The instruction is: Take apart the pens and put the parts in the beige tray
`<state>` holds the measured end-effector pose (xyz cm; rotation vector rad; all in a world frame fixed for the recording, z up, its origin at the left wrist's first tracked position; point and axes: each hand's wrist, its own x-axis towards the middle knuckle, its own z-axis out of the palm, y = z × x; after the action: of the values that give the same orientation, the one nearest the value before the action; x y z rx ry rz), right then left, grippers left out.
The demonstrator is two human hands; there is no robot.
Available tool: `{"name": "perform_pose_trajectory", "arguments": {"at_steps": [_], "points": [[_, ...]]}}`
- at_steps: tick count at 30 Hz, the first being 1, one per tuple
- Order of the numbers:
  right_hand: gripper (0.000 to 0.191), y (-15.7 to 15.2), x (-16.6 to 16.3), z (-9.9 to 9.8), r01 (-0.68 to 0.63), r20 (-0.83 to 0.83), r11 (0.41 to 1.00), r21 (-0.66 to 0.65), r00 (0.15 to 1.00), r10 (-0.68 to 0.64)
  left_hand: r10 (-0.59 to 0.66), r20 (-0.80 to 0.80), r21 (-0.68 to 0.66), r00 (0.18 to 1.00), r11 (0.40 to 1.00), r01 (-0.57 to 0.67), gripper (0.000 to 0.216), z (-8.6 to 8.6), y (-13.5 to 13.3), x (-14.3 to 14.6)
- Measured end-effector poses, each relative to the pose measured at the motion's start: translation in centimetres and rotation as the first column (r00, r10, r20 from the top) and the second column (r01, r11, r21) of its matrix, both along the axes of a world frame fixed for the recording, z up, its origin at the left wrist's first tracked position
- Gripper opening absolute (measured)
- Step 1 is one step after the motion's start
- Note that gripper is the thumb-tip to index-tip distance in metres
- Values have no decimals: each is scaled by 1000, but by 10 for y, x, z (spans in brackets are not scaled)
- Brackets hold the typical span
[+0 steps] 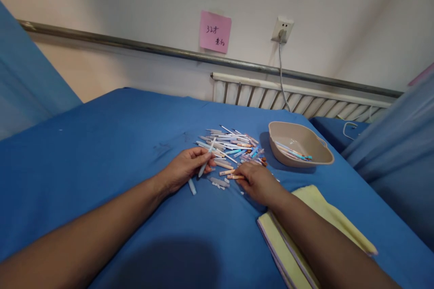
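A slim grey-and-white pen (202, 170) is pinched between the thumb and fingers of my left hand (190, 162), tilted over the near left side of a heap of pen parts (230, 140). The heap mixes white sticks with grey, blue, orange and brown pieces. At its near right side, the fingers of my right hand (259, 181) are closed on the end of a short orange pen barrel (234, 176); their tips are partly hidden. Under my left hand lies a light blue pen barrel (192, 187). Small white caps (220, 185) are scattered beside a grey piece between my hands.
A beige plastic basin (294, 133) with several blue and orange pens (293, 151) stands right of the heap. A folded yellow towel (317, 203) lies under my right forearm. Behind the blue-sheeted surface (135, 117) are a radiator (251, 92) and a plugged-in socket (282, 28).
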<state>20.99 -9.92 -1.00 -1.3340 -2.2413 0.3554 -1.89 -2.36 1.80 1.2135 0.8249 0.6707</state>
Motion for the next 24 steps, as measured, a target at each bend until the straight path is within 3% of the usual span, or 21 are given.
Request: {"name": "perform_pose_trajectory", "arguments": {"at_steps": [5, 9, 12, 14, 19, 24], "points": [[16, -2, -6, 1, 17, 68, 1000, 19, 998, -18, -50, -135, 157, 990, 985, 71, 34, -4, -1, -1], [17, 4, -3, -2, 132, -205, 991, 0, 970, -129, -30, -206, 271, 978, 959, 87, 33, -6, -1, -1], [21, 10, 0, -5, 210, -455, 976, -61, 864, -214, -21, -270, 384, 963, 914, 128, 29, -4, -1, -1], [23, 11, 0, -6, 209, -528, 974, -85, 820, -222, -21, -334, 457, 942, 871, 182, 27, -1, -2, -2], [21, 6, -4, 1, 165, -467, 986, -18, 871, -154, -20, -449, 544, 893, 787, 291, 28, 2, -5, -3], [20, 3, -5, 4, 134, -396, 991, 17, 911, -116, -22, -474, 562, 880, 762, 321, 30, 0, -6, -3]]}}
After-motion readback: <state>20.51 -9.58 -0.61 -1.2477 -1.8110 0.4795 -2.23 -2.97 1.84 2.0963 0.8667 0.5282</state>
